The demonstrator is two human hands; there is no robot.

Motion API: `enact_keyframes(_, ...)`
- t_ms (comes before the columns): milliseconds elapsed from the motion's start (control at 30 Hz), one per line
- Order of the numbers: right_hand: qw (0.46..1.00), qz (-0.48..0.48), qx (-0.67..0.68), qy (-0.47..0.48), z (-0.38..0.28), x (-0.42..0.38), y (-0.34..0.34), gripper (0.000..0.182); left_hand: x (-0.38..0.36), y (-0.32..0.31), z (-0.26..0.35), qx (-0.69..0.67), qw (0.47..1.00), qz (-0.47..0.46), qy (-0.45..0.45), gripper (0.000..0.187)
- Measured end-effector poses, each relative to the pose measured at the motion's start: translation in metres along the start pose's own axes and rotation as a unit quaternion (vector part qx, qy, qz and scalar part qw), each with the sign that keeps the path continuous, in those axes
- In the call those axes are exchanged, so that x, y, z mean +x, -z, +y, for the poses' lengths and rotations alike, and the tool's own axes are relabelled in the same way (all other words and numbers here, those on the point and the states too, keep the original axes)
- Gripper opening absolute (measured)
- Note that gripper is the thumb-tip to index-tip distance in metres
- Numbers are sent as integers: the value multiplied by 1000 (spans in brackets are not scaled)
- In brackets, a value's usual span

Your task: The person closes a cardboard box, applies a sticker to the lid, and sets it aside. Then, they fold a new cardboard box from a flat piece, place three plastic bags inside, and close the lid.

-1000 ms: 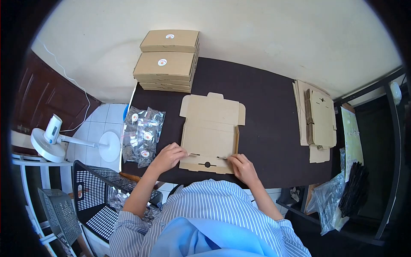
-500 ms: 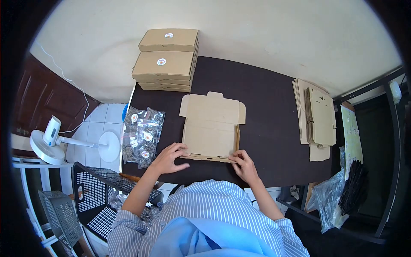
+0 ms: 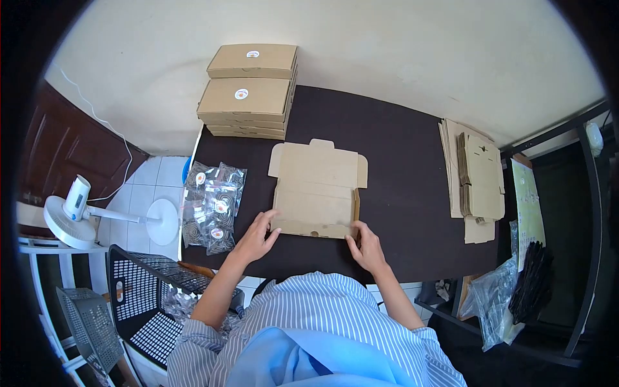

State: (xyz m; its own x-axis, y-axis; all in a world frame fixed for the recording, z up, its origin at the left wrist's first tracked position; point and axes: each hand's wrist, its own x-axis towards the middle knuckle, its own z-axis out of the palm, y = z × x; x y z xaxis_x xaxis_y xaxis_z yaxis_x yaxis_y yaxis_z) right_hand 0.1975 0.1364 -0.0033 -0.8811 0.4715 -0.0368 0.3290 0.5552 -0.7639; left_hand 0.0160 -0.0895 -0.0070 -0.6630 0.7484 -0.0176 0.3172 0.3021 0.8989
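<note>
On the table (image 3: 400, 161), both hands (image 3: 256, 237) press the box (image 3: 316, 190)

Tan cardboard box (image 3: 316, 187), dark brown table (image 3: 400, 168), blue-and-white striped shirt (image 3: 322, 322)

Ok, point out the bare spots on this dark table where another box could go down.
Widest bare patch: between the open box and the flat cardboard stack at the right edge. Another lies behind the open box, right of the closed boxes. The left is crowded: packets fill it beside the left hand. The near edge holds the right hand.
</note>
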Motion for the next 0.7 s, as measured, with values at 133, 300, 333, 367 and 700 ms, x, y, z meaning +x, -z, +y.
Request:
enact_keyframes(133, 998, -4, -13, 69, -2, -1, 3, 17, 1, 0, -4, 72, 994, -35, -80, 18)
enact_keyframes(300, 994, -2, -63, 92, 2, -6, -2, 15, -1, 0, -10, 163, 978, -41, -121, 14)
enact_keyframes(333, 983, 3, -128, 129, -2, -6, 1, 15, -2, 3, -2, 227, 963, -52, -135, 14)
enact_keyframes(367, 967, 9, -192, 164, -5, -7, 3, 15, -2, 4, 4, 291, 943, -63, -147, 14)
enact_keyframes(700, 946, 22, -238, 219, -2, -2, -32, 21, 0, -32, 1, 382, 907, -52, -170, 20)
